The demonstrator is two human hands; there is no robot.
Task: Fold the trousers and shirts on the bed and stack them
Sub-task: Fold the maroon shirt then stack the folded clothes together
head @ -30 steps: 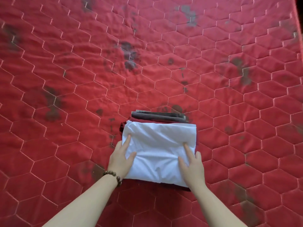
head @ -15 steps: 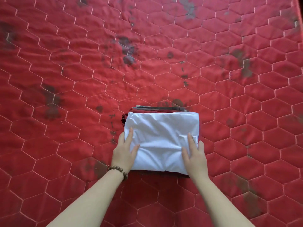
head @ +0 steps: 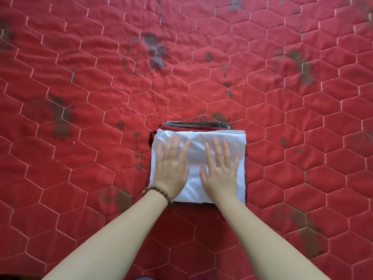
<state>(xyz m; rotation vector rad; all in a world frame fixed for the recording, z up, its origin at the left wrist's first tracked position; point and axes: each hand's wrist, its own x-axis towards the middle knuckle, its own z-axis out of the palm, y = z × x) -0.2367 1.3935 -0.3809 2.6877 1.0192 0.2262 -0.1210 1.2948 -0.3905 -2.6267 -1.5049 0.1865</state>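
Red hexagon-quilted bed cover (head: 80, 138); both hands (head: 196, 166) flat, fingers spread, pressing folded white shirt (head: 201, 136).

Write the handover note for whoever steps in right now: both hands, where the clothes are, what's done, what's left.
Left hand: flat, fingers straight, pressing the folded white cloth garment.
Right hand: the same, beside it.
Clothes: one stack on the red hexagon-quilted bed cover. White garment on top, a folded dark red garment under it, a dark grey folded garment showing at the far edge.
Done: these are folded and stacked.
Left: no loose clothes in view; lift the hands off.
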